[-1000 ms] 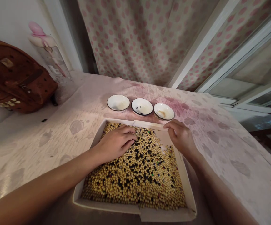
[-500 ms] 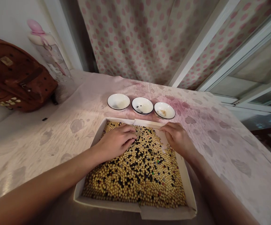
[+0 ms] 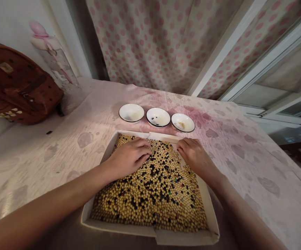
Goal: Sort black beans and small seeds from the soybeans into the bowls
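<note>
A white cardboard tray [image 3: 119, 227] holds a dense layer of yellow soybeans [image 3: 150, 201] mixed with black beans and a few coloured beads. My left hand [image 3: 129, 158] lies palm-down on the beans near the far left of the tray, fingers slightly spread. My right hand [image 3: 195, 159] rests at the far right of the tray, fingertips near the edge of the beans. Neither hand shows anything held. Beyond the tray stand several white enamel dishes: one bare [image 3: 131, 113], one with black beans [image 3: 158, 117], one with pale bits [image 3: 183, 122].
The tray sits on a stained, leaf-patterned tablecloth [image 3: 257, 166]. A brown studded backpack [image 3: 17, 83] and a clear bottle with a pink cap [image 3: 53, 59] stand at the back left. A polka-dot curtain [image 3: 150, 41] and a white window frame [image 3: 270, 66] lie behind the table.
My right hand has lowered from a raised, curled pose to lie flatter at the tray's far right. My left hand has barely moved, and the view has shifted slightly.
</note>
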`<state>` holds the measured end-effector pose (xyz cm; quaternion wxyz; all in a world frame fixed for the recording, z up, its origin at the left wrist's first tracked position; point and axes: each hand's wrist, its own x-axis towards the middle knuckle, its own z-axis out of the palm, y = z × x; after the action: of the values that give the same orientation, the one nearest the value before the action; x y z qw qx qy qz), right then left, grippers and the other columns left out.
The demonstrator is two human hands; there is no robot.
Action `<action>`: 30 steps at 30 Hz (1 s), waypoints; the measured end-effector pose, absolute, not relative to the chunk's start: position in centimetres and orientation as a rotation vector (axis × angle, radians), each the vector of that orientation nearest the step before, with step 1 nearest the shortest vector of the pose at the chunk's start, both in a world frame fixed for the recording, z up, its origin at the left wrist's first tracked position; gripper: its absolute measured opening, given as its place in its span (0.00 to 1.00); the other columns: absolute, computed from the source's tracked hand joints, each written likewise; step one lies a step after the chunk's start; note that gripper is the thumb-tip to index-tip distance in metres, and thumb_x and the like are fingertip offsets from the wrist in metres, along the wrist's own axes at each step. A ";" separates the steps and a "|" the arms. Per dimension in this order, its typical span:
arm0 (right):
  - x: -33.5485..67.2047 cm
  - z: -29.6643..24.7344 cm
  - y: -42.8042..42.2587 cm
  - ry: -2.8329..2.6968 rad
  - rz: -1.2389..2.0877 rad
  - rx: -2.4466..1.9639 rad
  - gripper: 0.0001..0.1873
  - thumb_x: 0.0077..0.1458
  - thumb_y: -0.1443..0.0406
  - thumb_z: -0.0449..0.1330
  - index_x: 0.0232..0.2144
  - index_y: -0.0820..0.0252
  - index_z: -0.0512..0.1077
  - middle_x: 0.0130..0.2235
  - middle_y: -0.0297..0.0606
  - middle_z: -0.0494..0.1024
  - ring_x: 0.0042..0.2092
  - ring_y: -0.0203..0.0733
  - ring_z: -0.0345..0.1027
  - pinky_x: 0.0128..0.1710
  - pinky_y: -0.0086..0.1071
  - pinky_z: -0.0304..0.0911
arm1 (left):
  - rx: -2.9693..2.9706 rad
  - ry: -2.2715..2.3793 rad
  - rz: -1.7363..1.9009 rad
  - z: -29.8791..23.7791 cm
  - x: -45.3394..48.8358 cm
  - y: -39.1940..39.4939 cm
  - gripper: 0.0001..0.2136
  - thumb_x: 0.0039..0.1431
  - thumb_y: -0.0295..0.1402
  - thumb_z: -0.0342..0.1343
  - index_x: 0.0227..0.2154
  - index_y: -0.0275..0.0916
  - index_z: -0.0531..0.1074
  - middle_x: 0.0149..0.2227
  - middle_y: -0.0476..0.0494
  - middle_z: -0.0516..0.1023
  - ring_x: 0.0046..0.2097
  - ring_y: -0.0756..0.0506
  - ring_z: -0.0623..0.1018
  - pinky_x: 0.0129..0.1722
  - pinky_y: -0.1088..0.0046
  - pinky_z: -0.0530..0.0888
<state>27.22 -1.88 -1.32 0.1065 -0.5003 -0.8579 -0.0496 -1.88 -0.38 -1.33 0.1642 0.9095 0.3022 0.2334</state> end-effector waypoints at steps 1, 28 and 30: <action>27.2 -1.4 -1.9 -2.527 -0.160 -1.485 0.12 0.66 0.71 0.48 0.34 0.59 0.68 0.35 0.43 0.73 0.40 0.47 0.68 0.43 0.42 0.60 | 2.594 0.863 0.664 -1.3 -1.9 -0.4 0.11 0.69 0.28 0.51 0.44 0.40 0.79 0.49 0.41 0.78 0.51 0.42 0.77 0.52 0.59 0.77; 29.7 -0.8 0.8 -1.944 -0.046 -1.502 0.09 0.60 0.68 0.52 0.36 0.56 0.73 0.36 0.38 0.76 0.35 0.41 0.69 0.38 0.36 0.62 | 2.599 0.841 0.688 -1.7 -2.0 -0.3 0.11 0.69 0.28 0.51 0.44 0.38 0.79 0.49 0.40 0.78 0.50 0.41 0.78 0.52 0.59 0.77; 29.2 0.1 -0.4 -2.081 0.109 -1.480 0.08 0.61 0.67 0.53 0.36 0.56 0.73 0.36 0.37 0.76 0.36 0.40 0.69 0.38 0.35 0.62 | 2.603 0.838 0.687 -1.7 -2.0 -0.3 0.11 0.69 0.28 0.51 0.44 0.39 0.79 0.49 0.41 0.78 0.51 0.41 0.77 0.52 0.59 0.77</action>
<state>29.18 -0.40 0.08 0.2888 -0.5545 -0.7794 0.0408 -1.98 -0.33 -1.75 0.1604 0.9112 0.2935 0.2405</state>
